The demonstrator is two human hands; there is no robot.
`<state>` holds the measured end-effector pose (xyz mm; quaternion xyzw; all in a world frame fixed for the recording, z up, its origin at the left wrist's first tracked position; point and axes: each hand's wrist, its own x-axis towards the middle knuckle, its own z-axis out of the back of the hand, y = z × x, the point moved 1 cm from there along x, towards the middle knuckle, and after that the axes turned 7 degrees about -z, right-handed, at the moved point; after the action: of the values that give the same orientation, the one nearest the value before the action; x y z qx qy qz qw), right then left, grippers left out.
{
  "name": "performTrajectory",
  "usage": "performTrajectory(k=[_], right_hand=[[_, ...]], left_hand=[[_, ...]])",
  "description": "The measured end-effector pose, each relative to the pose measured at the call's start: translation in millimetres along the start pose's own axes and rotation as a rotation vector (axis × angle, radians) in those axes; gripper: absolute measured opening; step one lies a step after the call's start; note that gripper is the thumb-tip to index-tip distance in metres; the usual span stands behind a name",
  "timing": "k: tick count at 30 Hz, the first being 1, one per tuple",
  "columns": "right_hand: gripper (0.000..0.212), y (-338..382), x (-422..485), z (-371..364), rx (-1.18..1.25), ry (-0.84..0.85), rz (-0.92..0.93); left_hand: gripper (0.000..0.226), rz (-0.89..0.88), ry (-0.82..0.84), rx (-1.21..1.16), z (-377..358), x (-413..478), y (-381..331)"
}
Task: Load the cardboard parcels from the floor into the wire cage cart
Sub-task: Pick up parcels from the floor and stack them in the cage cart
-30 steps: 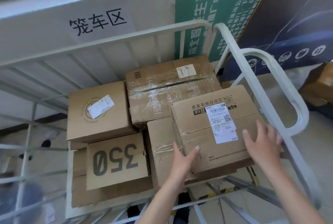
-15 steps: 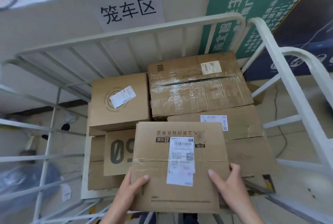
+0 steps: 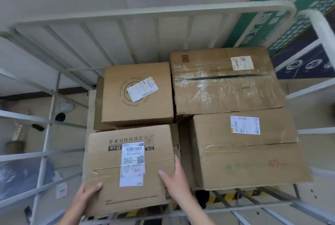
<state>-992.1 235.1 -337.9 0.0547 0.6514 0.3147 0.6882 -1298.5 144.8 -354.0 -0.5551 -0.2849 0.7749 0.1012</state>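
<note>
Box [image 3: 130, 168]: sits front-left in your cart [image 3: 154, 12], beside three others.
Left hand [image 3: 87, 197]: grips its near-left corner.
Right hand [image 3: 175, 179]: clasps its right edge.

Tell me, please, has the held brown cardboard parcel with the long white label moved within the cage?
Yes. The held parcel went from over the "40" box leftward, covering the box marked 350.

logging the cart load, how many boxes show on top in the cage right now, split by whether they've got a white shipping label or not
Boxes with a white label showing: 4 (held box, round-logo box, taped box, box marked 40)
Boxes with no label showing: 1 (partly hidden lower box, label side may be covered)
Total: 5
</note>
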Motion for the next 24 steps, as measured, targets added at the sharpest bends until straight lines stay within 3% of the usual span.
performTrajectory(k=[3,10,14,19,24], right_hand=[[0.082,-2.9,30.4,12.4,-0.012,-0.063,-0.014],[0.088,0.8,56.2,61.8,-0.068,-0.222,-0.032],[0.090,-6.7,60.7,77.4,-0.129,-0.225,-0.026],[0.088,-18.9,56.9,72.8,-0.400,-0.486,0.072],[0.088,-18.3,65.0,77.4,-0.340,-0.425,0.055]], left_hand=[[0.056,-0.004,0.081,-0.030,-33.4,33.7,4.2],[0.088,-0.066,0.172,-0.030,-95.9,46.8,-21.1],[0.088,-0.076,0.162,-0.002,-110.6,43.9,-23.5],[0.080,-0.084,0.166,0.018,-114.8,45.8,-22.4],[0.082,-0.098,0.109,0.032,-121.8,45.3,-20.8]])
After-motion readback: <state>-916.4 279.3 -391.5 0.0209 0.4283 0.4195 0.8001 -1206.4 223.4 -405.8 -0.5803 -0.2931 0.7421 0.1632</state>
